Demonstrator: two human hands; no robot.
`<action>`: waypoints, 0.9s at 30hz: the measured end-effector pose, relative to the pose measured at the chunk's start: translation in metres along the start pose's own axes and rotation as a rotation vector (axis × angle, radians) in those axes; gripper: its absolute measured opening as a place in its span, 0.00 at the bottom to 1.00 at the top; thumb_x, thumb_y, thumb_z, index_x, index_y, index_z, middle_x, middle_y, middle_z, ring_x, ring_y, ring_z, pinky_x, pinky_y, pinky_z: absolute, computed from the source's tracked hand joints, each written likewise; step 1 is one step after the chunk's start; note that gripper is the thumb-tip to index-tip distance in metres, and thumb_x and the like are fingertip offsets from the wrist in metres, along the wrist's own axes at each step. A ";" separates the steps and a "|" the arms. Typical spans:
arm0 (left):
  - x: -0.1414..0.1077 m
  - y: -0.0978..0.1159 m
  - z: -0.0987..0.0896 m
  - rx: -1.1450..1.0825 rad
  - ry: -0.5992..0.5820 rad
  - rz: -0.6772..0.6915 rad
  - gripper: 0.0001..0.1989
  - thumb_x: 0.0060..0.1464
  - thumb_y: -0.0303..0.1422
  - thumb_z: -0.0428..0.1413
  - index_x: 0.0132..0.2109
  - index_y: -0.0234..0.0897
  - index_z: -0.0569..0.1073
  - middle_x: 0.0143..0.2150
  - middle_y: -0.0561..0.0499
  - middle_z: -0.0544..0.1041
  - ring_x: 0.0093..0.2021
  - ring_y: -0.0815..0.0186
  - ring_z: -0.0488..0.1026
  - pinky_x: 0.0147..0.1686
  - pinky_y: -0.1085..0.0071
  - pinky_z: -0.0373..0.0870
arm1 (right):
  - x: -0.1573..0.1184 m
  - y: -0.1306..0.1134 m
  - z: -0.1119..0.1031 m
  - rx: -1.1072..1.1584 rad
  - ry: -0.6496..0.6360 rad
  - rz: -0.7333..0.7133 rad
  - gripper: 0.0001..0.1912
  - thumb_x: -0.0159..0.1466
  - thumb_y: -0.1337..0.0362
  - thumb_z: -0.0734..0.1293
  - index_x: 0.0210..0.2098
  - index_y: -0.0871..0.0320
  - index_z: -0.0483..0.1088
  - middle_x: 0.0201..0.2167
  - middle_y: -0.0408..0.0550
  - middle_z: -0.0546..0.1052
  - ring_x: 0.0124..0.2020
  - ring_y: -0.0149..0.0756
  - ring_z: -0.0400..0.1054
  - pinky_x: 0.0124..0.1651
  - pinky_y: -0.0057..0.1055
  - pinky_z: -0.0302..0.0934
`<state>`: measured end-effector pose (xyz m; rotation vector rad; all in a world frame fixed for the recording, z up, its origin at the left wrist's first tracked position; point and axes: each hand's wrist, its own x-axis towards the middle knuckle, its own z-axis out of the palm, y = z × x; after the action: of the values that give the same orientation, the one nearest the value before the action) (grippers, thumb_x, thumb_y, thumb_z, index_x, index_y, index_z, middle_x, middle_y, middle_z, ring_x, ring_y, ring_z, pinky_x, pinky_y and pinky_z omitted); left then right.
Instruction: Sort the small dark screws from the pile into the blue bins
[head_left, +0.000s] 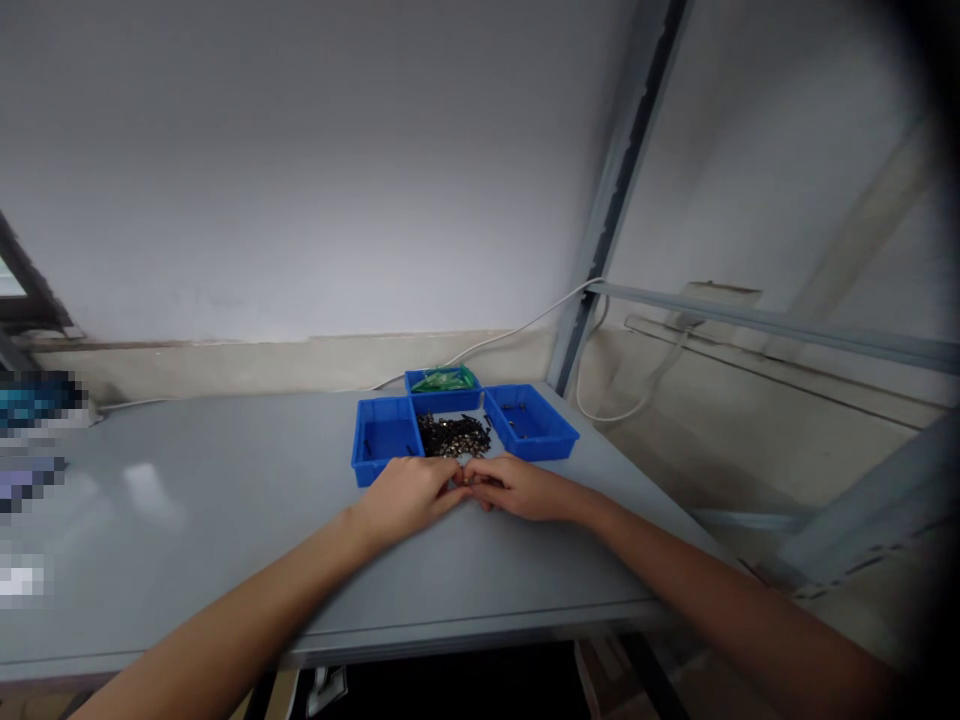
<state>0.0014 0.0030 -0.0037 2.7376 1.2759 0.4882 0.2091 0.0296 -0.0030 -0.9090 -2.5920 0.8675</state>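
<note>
My left hand (418, 492) and my right hand (517, 487) meet fingertip to fingertip just above the table, both with fingers pinched together. Whatever sits between the fingertips is too small to make out. Right behind them lies a pile of small dark and brassy metal parts (454, 436) on the tabletop. A blue tray (373, 468) stands on the left of the pile, close to my left hand, with a few dark pieces in it. On the right, another blue tray (551, 448) holds a few small pieces.
A third blue tray (442, 400) behind the pile holds green plastic packaging (448, 378). The grey table (247, 500) reaches back to the wall. A metal upright (611, 200) and a white cable (517, 328) are at the back right. Blurred items lie far left.
</note>
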 end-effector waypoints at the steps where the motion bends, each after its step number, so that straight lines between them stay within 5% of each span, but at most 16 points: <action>1: 0.000 0.000 0.000 -0.002 -0.002 -0.001 0.13 0.65 0.39 0.50 0.41 0.37 0.75 0.33 0.50 0.78 0.32 0.64 0.75 0.31 0.72 0.66 | 0.000 0.000 0.000 0.000 -0.001 -0.001 0.09 0.67 0.67 0.59 0.29 0.58 0.64 0.24 0.41 0.70 0.26 0.29 0.63 0.29 0.25 0.55; 17: 0.001 -0.003 -0.002 -0.027 -0.045 0.041 0.13 0.65 0.38 0.50 0.45 0.37 0.75 0.34 0.51 0.79 0.32 0.65 0.76 0.31 0.72 0.66 | 0.000 0.001 -0.003 0.002 0.003 0.005 0.08 0.67 0.67 0.59 0.31 0.58 0.65 0.25 0.41 0.70 0.27 0.29 0.64 0.29 0.24 0.55; 27: -0.001 0.001 -0.002 0.018 -0.051 0.011 0.12 0.63 0.37 0.49 0.41 0.37 0.75 0.31 0.49 0.78 0.31 0.63 0.76 0.31 0.70 0.68 | -0.002 -0.004 -0.006 -0.191 0.108 0.012 0.08 0.67 0.61 0.63 0.35 0.58 0.71 0.27 0.44 0.76 0.28 0.32 0.68 0.32 0.27 0.56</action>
<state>0.0009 0.0018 -0.0013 2.7544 1.2603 0.4062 0.2116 0.0282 0.0044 -0.9926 -2.6104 0.5633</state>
